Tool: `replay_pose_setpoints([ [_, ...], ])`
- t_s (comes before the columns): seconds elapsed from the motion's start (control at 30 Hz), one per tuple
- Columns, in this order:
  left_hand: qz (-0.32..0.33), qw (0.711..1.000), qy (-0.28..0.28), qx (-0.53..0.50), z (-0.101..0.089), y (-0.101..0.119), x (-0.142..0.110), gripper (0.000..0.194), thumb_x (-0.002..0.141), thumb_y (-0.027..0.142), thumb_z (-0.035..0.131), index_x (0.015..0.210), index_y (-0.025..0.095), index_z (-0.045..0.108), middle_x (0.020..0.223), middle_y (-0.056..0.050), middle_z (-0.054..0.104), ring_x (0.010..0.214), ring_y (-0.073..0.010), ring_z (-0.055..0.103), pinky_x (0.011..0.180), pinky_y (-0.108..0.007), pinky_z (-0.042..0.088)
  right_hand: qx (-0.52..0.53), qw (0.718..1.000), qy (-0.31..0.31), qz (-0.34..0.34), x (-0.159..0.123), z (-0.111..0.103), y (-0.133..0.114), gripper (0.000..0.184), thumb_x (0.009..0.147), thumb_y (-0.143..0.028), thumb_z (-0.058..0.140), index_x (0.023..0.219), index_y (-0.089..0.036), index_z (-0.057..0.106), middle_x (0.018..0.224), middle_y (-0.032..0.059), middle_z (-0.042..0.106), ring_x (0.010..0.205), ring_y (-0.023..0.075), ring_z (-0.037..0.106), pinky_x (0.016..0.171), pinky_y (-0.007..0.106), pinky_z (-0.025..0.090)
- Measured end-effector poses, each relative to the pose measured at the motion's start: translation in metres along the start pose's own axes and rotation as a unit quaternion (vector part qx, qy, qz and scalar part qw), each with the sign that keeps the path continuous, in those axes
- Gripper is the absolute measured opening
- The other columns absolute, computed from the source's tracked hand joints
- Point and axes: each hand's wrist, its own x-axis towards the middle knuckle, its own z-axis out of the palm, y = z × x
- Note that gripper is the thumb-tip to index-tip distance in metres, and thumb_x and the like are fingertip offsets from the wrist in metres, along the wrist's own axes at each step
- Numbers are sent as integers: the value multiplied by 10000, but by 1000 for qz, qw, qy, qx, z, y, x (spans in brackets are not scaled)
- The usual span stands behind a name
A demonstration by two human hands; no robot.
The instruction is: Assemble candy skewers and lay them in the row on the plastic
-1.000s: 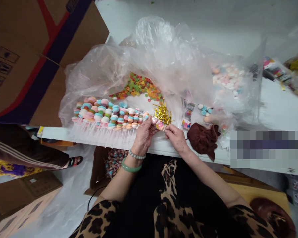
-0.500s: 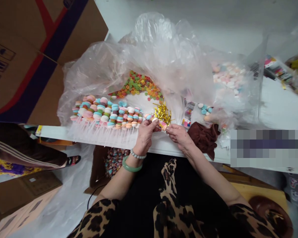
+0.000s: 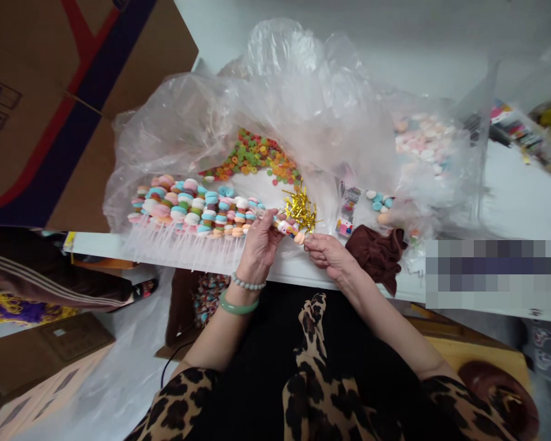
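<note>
White tabletop (image 3: 294, 260) shows between its near edge (image 3: 298, 279) and the candy skewer (image 3: 288, 229) pinched by both hands (image 3: 260, 245) (image 3: 329, 252)

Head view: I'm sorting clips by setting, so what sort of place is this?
Probably a candy-packing workroom: rows of marshmallow skewers, loose gummy rings and gold twist ties on a white table.

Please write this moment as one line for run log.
left hand: holding marshmallow skewer | right hand: pinching its end | gold twist ties: beyond hands | other skewers: lying left
</note>
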Motion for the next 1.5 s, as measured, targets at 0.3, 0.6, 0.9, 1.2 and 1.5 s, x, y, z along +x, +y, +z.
replay_pose_setpoints([
  [0.3, -1, 995, 47, 86, -13, 11, 1, 329, 704, 414, 801, 839, 160, 641, 742, -32, 694, 612, -147, 646, 609, -287, 541, -61, 997, 12, -39, 5, -4, 8, 266, 593, -338, 761, 669, -165, 575, 503, -74, 467, 361, 10, 214, 364, 186, 72],
  [0.6, -27, 996, -24, 76, -4, -11, -12, 392, 617, 399, 860, 836, 141, 663, 685, 2, 650, 610, -110, 599, 601, -235, 492, -142, 980, 66, -126, 2, 7, 13, 321, 662, -441, 691, 590, -206, 483, 453, -95, 300, 419, 59, 221, 431, 222, 159],
  [0.9, -98, 992, -78, 30, -1, -26, -20, 329, 659, 348, 842, 839, 149, 651, 826, -23, 686, 744, -133, 641, 710, -263, 532, -499, 782, 202, -315, -14, 6, 23, 246, 917, -369, 459, 837, -226, 644, 748, 26, 653, 699, 169, 580, 655, 254, 371],
  [1.2, 1, 986, -81, 145, -5, -28, -13, 315, 661, 306, 828, 813, 149, 603, 611, 50, 559, 454, -47, 464, 444, -182, 349, -482, 813, 149, -290, -18, 2, 25, 206, 873, -238, 471, 760, -222, 643, 630, -15, 621, 637, 150, 598, 647, 235, 416],
  [1.5, -129, 982, -127, 52, 5, -36, -28, 370, 608, 222, 844, 850, 158, 570, 496, 96, 438, 395, -29, 353, 411, -156, 243, -547, 737, 211, -336, -14, 1, 31, 383, 897, -182, 425, 1244, -209, 586, 744, 7, 704, 664, 179, 639, 635, 257, 437],
])
